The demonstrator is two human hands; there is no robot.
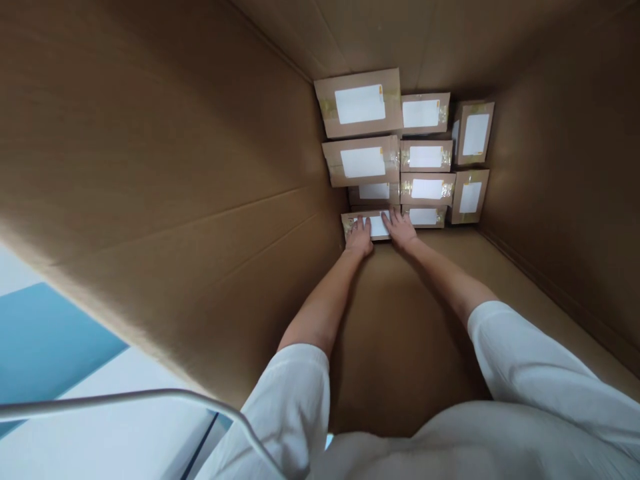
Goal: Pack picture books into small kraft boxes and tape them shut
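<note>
Both my arms reach deep into a large cardboard box (200,167). My left hand (359,237) lies with fingers apart on the left part of a small carton (380,227) with a white label. On the same carton's right end rests my right hand (399,229), its fingers spread, near the neighbouring labelled carton (424,216). Neither hand is wrapped round the carton. Directly above it, a partly covered carton (374,192) shows its white label.
Two larger labelled cartons (360,105) are at the upper left of the stack. Several small cartons (427,189) form a middle column, and two more (470,197) stand at the right by the box wall. A white cable (125,398) crosses the lower left.
</note>
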